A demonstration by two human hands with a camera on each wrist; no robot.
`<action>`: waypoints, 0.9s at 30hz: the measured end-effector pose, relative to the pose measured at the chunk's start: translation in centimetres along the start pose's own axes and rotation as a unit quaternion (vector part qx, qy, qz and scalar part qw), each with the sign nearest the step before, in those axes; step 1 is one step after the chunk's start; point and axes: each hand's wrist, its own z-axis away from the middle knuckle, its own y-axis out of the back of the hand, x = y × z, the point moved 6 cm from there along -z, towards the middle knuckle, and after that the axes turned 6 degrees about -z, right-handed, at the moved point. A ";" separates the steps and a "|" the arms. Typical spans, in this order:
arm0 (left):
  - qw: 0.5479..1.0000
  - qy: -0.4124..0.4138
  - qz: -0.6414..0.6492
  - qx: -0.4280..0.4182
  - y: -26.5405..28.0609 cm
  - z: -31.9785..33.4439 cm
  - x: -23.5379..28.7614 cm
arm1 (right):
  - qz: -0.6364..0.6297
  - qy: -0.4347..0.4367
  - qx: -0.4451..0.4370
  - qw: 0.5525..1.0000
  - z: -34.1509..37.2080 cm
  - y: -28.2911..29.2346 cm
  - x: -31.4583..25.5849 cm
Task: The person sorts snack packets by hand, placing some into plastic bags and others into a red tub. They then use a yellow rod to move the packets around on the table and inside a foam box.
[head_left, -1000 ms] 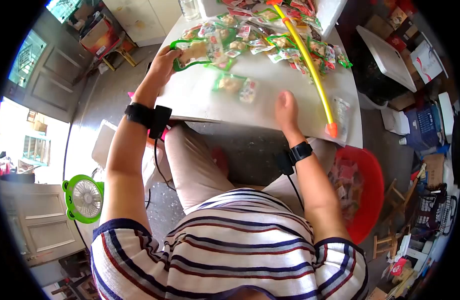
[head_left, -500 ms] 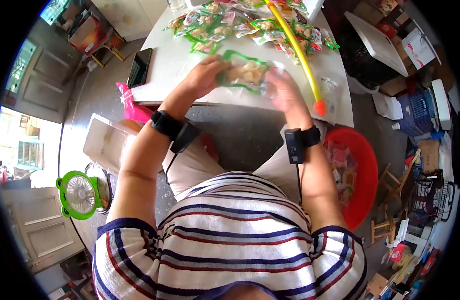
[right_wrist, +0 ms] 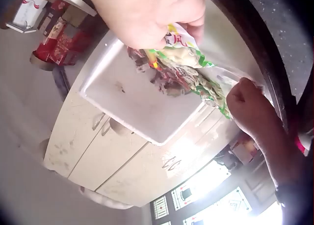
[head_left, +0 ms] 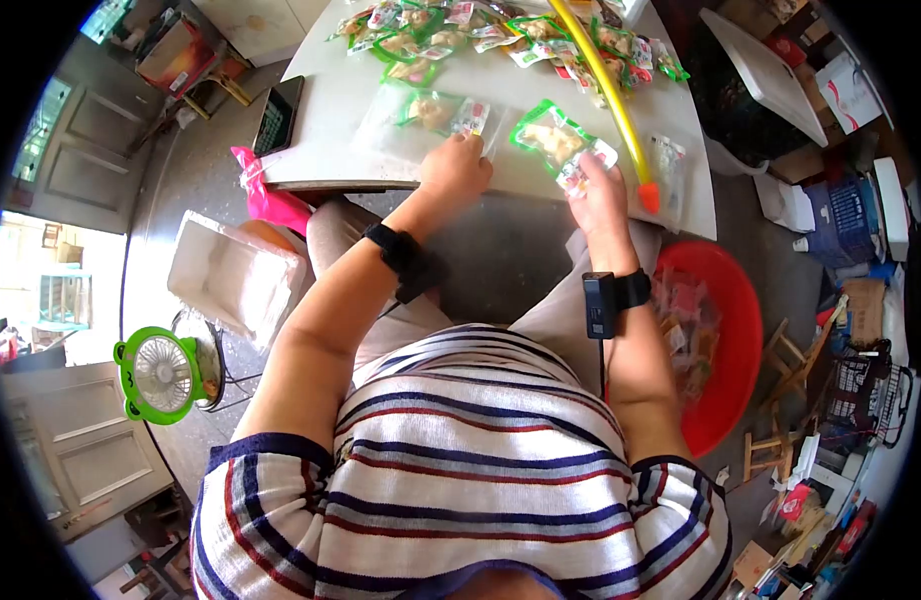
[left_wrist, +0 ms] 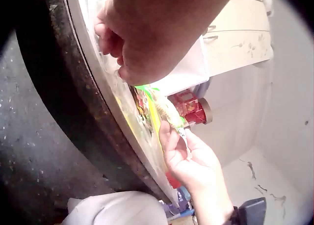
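Note:
My right hand (head_left: 603, 200) pinches a green-edged snack packet (head_left: 553, 140) by its white printed end, raised over the table's near edge. In the right wrist view that packet (right_wrist: 184, 55) shows pale pieces inside. My left hand (head_left: 455, 172) has its fingers curled at the near edge of a clear plastic bag (head_left: 381, 135) lying on the table. A second green-edged packet (head_left: 428, 110) shows at that bag, its printed end near my left knuckles. Seen from the right wrist, the left hand (right_wrist: 250, 105) grips clear film at its fingertips.
Several snack packets (head_left: 526, 35) are heaped at the table's far side. A yellow tube (head_left: 606, 90) with an orange end lies along the right. A phone (head_left: 279, 115) rests at the left edge. Below right stands a red tub (head_left: 736, 340) of packets; a white foam box (head_left: 206, 275) is lower left.
The left hand carried a packet toward the middle, where both hands met on it; now the right hand holds it. The left hand has moved down to the clear bag at the near edge.

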 end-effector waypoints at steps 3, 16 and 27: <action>1.000 0.025 0.012 0.000 0.2 -0.1 -0.2 | -0.015 -0.009 -0.004 1.000 -0.1 0.0 1.1; 0.992 -0.001 0.111 0.064 0.0 -0.1 -1.0 | 0.049 -0.098 -0.016 0.994 -0.7 -0.7 4.2; 0.992 -0.069 -0.037 0.099 2.6 1.0 1.9 | 0.021 -0.203 -0.025 0.979 -2.7 -2.5 7.5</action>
